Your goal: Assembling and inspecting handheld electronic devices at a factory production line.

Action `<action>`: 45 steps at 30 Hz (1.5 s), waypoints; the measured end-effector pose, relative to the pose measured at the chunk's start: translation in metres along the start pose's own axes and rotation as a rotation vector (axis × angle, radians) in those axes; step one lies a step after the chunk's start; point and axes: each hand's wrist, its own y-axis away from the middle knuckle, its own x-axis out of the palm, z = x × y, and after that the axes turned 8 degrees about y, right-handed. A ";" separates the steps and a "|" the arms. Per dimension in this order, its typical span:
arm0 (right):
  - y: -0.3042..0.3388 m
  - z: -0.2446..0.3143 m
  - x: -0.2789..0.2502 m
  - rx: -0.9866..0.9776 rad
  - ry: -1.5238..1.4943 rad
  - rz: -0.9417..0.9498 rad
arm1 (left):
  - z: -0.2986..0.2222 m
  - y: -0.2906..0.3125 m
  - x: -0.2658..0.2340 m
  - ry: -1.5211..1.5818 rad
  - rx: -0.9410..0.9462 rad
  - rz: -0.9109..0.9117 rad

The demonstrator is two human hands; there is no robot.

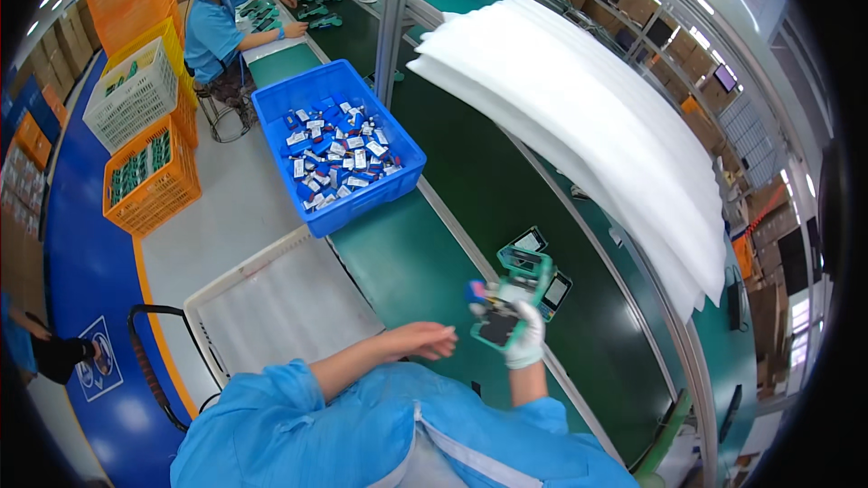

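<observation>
My right hand [527,339], in a white glove, grips a green handheld-device housing [496,329] with dark parts inside. A small blue battery pack [476,292] with a reddish patch shows at the housing's left side, blurred. My left hand [420,342] is bare, a little left of the housing and apart from it. Its fingers are loosely bent, and I see nothing in them. Just beyond the right hand are another green housing [526,261] and devices with screens [557,292] over the dark green belt. Whether the nearer green housing touches my glove, I cannot tell.
A blue bin [412,168] of wrapped battery packs stands on the green bench, beyond a white tray [201,325]. White foam sheets [579,117] overhang the belt at right. Orange crates [161,192] stand at left. A person in blue [212,32] works at the far bench.
</observation>
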 end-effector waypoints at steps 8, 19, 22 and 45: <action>-0.011 -0.045 0.085 -0.913 1.686 -0.228 | -0.040 0.085 0.036 -0.639 0.514 -0.588; -0.016 -0.082 0.102 -1.130 2.076 0.306 | -0.016 0.106 0.036 -0.750 0.663 -0.714; -0.017 -0.093 0.106 -0.986 1.955 0.405 | 0.002 0.093 0.011 -0.605 0.708 -0.687; -0.390 -0.112 0.103 -0.039 1.064 0.264 | 0.181 0.185 -0.215 1.304 0.479 -0.935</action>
